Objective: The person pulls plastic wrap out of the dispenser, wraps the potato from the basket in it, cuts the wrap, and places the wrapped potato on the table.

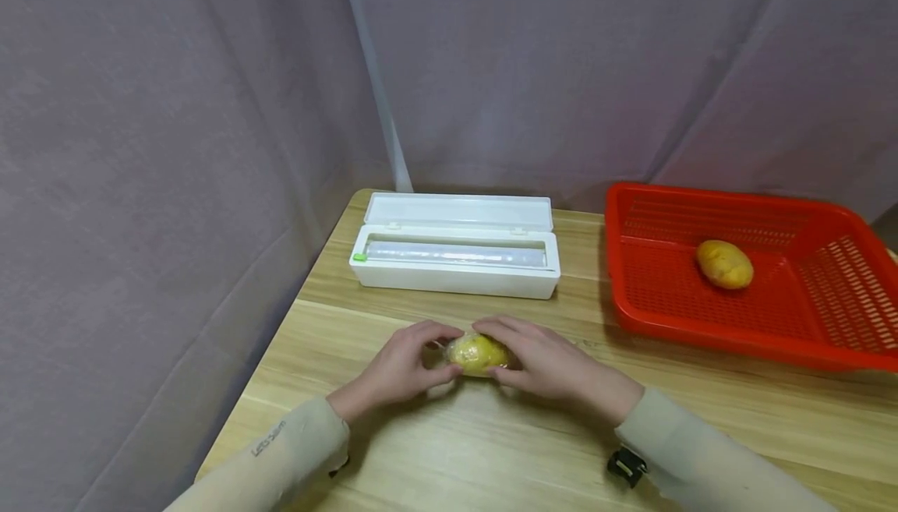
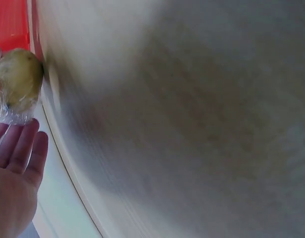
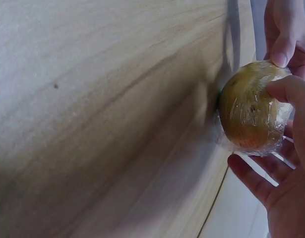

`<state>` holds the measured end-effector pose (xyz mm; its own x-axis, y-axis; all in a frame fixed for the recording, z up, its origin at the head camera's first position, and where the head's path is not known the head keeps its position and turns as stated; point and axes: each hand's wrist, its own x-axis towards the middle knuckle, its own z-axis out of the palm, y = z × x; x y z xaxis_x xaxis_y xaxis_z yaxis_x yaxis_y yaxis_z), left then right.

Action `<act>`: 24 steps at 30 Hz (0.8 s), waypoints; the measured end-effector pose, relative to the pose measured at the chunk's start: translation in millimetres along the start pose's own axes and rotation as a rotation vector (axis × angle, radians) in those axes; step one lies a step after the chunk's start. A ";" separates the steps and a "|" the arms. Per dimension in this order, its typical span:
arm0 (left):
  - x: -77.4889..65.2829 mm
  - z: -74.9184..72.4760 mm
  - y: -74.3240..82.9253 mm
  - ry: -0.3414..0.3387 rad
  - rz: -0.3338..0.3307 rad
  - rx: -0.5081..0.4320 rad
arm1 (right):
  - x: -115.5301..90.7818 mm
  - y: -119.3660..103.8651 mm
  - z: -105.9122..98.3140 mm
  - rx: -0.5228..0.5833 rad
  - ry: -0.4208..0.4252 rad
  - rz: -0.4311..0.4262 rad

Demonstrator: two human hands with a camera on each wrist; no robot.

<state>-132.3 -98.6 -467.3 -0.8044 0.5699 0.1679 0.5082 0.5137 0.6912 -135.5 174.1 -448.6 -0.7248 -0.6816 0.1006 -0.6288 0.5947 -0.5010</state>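
A yellow potato point(image 1: 477, 354), wrapped in clear cling film, is between my two hands over the front middle of the wooden table. My left hand point(image 1: 412, 362) holds its left end with thumb and fingers. At the opposite end my right hand point(image 1: 543, 358) grips it, the thumb pressing on the near side. Crinkled film point(image 3: 256, 116) clings around the potato in the right wrist view. The left wrist view shows a loose fold of film point(image 2: 16, 116) against the left fingertips.
Behind the hands stands a white cling film box point(image 1: 456, 280), lid up, a film roll point(image 1: 456, 254) inside and a green slider point(image 1: 360, 257) at its left. To the right, a red plastic basket point(image 1: 744, 347) contains another potato point(image 1: 725, 265). Grey curtains point(image 1: 519, 68) hang behind.
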 end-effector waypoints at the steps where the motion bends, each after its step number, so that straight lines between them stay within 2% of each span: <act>1: 1.4 -0.3 -0.6 -0.011 -0.021 -0.023 | 0.2 -0.4 -0.5 -0.007 -0.005 0.006; 9: 10.2 -1.3 -6.8 -0.044 -0.148 -0.169 | -3.5 0.0 -3.3 -0.064 0.056 0.007; 22: 22.3 -2.2 -12.3 -0.113 -0.274 -0.241 | -7.3 6.1 7.4 -0.133 0.107 -0.034; 24: 23.2 -3.1 -12.4 -0.105 -0.283 -0.221 | -6.4 7.4 10.0 -0.129 0.117 -0.041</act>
<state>-158.2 -93.8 -469.8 -0.8620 0.4933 -0.1168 0.1821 0.5164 0.8368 -132.7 178.6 -461.6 -0.7210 -0.6565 0.2219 -0.6839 0.6225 -0.3804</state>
